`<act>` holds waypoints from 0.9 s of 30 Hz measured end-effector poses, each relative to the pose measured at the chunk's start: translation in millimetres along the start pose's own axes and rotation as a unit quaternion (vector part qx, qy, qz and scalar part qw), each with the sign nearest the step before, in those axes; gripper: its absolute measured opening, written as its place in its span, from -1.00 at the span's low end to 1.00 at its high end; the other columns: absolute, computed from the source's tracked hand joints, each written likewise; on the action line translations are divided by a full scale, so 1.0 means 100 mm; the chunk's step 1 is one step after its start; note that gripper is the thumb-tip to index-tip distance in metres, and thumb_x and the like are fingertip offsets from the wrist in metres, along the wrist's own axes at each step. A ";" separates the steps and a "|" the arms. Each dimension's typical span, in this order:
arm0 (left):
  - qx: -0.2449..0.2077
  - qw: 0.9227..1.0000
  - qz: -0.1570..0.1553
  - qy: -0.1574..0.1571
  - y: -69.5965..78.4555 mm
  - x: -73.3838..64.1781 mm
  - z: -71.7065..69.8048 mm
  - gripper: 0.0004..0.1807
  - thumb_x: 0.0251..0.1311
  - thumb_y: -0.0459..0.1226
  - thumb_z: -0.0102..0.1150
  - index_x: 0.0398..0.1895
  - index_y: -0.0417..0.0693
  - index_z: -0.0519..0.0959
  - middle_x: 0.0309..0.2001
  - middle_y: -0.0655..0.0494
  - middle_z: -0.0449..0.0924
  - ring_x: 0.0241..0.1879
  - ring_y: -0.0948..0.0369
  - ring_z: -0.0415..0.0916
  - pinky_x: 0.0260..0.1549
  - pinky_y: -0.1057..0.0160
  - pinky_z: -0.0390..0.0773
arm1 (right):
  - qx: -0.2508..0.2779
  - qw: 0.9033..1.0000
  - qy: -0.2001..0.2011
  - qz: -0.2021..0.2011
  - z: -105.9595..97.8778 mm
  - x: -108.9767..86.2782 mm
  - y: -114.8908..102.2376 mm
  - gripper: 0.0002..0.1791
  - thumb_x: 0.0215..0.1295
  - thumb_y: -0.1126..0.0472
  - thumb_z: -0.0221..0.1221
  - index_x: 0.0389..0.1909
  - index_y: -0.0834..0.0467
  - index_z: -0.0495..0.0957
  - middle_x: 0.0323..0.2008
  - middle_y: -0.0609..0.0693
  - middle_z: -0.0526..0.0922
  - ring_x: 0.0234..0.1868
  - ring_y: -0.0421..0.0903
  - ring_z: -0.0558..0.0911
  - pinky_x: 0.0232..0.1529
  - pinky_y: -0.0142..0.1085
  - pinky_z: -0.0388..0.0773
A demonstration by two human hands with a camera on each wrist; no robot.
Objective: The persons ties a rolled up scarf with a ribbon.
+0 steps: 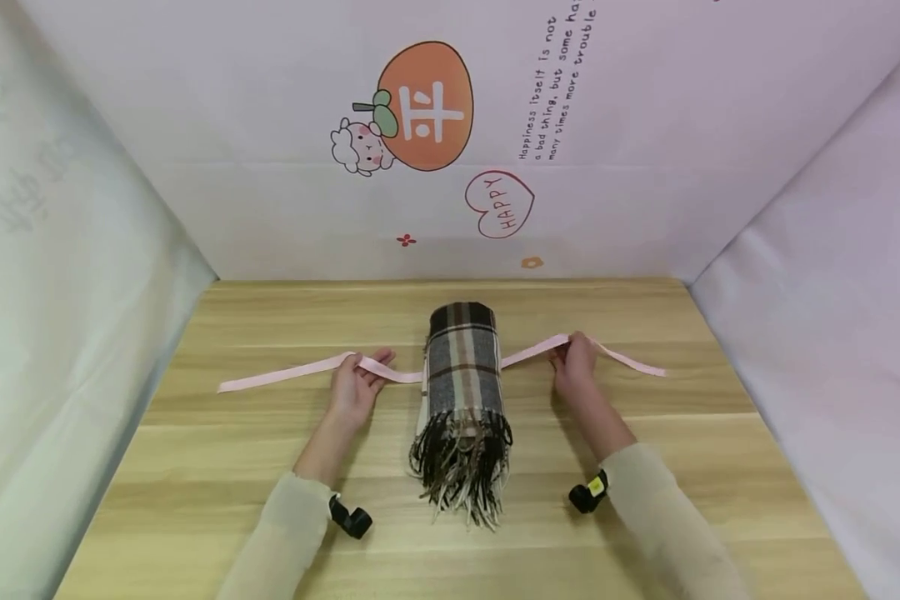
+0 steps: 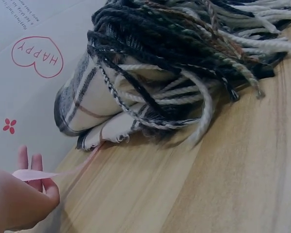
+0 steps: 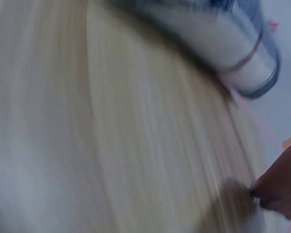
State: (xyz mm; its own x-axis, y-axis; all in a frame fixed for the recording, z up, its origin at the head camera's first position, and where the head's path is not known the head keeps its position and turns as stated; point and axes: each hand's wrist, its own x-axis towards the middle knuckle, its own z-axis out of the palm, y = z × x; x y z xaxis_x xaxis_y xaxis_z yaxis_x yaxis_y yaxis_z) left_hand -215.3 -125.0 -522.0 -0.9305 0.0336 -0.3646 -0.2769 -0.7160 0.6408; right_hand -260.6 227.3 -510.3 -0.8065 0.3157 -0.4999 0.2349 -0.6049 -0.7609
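A rolled plaid scarf (image 1: 463, 371) with a dark and white fringe (image 1: 465, 467) lies lengthwise in the middle of the table. A pink ribbon (image 1: 536, 352) passes beneath it and comes out on both sides. To the left of the roll, my left hand (image 1: 354, 392) pinches the ribbon, its other fingers extended; the left wrist view shows the ribbon (image 2: 63, 173) running from those fingers to under the scarf (image 2: 106, 128). On the other side my right hand (image 1: 576, 367) pinches the ribbon, whose loose end trails right. The right wrist view is blurred.
The wooden table (image 1: 270, 317) reaches back to a white printed wall sheet (image 1: 270, 208). White sheets (image 1: 832, 250) also stand at left and right. A small black camera (image 1: 354, 521) is strapped to each wrist.
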 end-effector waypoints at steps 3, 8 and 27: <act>-0.007 1.000 0.003 -0.013 0.00 0.01 0.02 -0.57 0.59 -0.20 -0.51 0.35 -0.28 -0.04 0.13 -0.18 0.64 0.44 -0.08 0.27 0.51 -0.02 0.13 | 0.149 0.984 -0.079 0.055 -0.01 -0.10 0.03 -0.50 0.59 0.13 -0.42 0.38 0.21 0.21 0.28 0.00 0.55 0.33 -0.08 0.49 0.44 -0.21 0.29; -0.032 0.999 0.017 -0.022 -0.03 0.03 0.04 -0.48 0.57 -0.21 -0.58 0.43 -0.37 -0.05 0.46 -0.33 0.13 0.51 -0.08 0.14 0.54 0.04 0.06 | 0.298 0.940 -0.145 0.085 -0.01 -0.16 0.15 -0.42 0.60 0.11 -0.43 0.58 0.06 -0.12 0.58 -0.06 0.09 0.53 -0.14 0.24 0.59 -0.23 -0.04; 0.039 0.997 0.044 -0.054 -0.27 0.12 0.06 -0.47 0.61 -0.27 -0.38 0.47 -0.45 0.08 0.51 -0.33 0.06 0.54 -0.05 0.06 0.55 0.11 0.02 | -0.131 0.970 -0.197 -0.059 0.11 -0.27 0.61 -0.53 0.44 0.55 -0.10 0.34 0.52 0.27 0.43 0.37 0.26 0.16 -0.16 0.57 -0.10 -0.53 0.56</act>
State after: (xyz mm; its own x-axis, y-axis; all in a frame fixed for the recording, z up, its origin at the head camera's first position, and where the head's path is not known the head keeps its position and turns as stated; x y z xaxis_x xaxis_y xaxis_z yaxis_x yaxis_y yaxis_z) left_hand -220.5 -101.2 -540.0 -0.9711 0.0513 -0.2330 -0.2076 -0.6629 0.7194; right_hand -230.4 173.8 -539.0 -0.9689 0.0356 -0.2448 0.2162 -0.3595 -0.9077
